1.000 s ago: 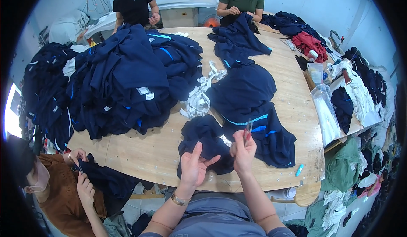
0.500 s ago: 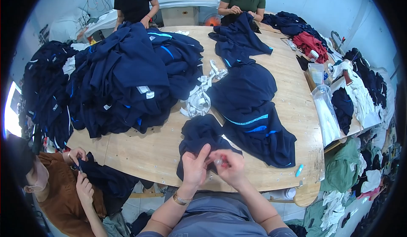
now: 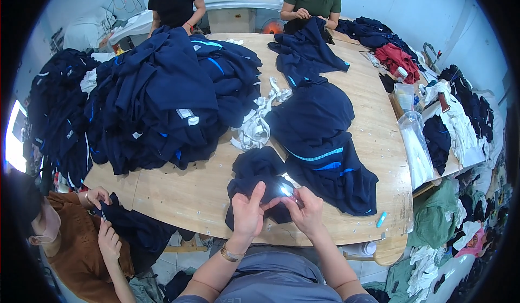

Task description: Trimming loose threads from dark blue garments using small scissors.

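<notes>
A bunched navy garment [image 3: 253, 165] lies at the table's near edge in front of me. My left hand [image 3: 247, 214] grips its near part, thumb raised and the other fingers partly hidden. Close beside it, my right hand [image 3: 306, 211] is closed around a small shiny tool [image 3: 286, 190], whose bright glare hides its exact kind. The tool's tip points over the dark cloth, near my left fingertips. To the right, another navy garment with light-blue stripes [image 3: 336, 178] lies spread out, and a white strip shows between the two.
A big heap of navy garments [image 3: 162, 97] covers the table's left side. White fabric strips [image 3: 254, 127] lie mid-table. A turquoise marker-like item [image 3: 381, 219] rests near the right edge. One co-worker [image 3: 86, 243] sits at left; two others work across the table.
My right hand has turned and shifted slightly right, and the tool in it now catches bright light over the cloth. My left hand has barely moved.
</notes>
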Available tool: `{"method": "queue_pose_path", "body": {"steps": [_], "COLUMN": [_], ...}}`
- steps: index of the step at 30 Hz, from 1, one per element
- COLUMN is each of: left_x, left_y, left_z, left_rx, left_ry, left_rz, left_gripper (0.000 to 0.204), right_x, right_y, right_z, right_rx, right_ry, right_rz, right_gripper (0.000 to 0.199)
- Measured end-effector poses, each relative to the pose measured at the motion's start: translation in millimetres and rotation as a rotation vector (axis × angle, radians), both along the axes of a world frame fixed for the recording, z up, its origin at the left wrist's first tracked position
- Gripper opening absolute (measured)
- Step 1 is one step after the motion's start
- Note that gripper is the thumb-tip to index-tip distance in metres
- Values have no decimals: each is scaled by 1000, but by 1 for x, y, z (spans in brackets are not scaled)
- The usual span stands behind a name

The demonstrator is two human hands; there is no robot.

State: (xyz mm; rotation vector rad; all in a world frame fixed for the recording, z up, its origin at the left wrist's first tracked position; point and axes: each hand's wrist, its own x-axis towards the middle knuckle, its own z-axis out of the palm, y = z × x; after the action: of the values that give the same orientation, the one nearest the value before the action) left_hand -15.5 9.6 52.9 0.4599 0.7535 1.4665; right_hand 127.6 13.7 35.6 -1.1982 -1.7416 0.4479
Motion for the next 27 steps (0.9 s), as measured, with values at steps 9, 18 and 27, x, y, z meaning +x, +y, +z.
{"method": "queue_pose_path", "body": {"steps": [9, 18, 27], "left_x": [2, 2, 6], "left_y": [-2, -2, -3], "left_z": [-8, -3, -8], "left_rx": [58, 53, 57], "left_ry": [73, 97, 93], "left_rz": [34, 44, 12], "left_gripper": [14, 13, 13], "right_x": [0, 3, -19], "right_y": [7, 4, 15], "right_z": [0, -5, 6], "right_rx": [56, -62, -50], "right_ry": [-78, 219, 317], "right_rz": [29, 23, 103], "right_gripper": [26, 20, 17]}}
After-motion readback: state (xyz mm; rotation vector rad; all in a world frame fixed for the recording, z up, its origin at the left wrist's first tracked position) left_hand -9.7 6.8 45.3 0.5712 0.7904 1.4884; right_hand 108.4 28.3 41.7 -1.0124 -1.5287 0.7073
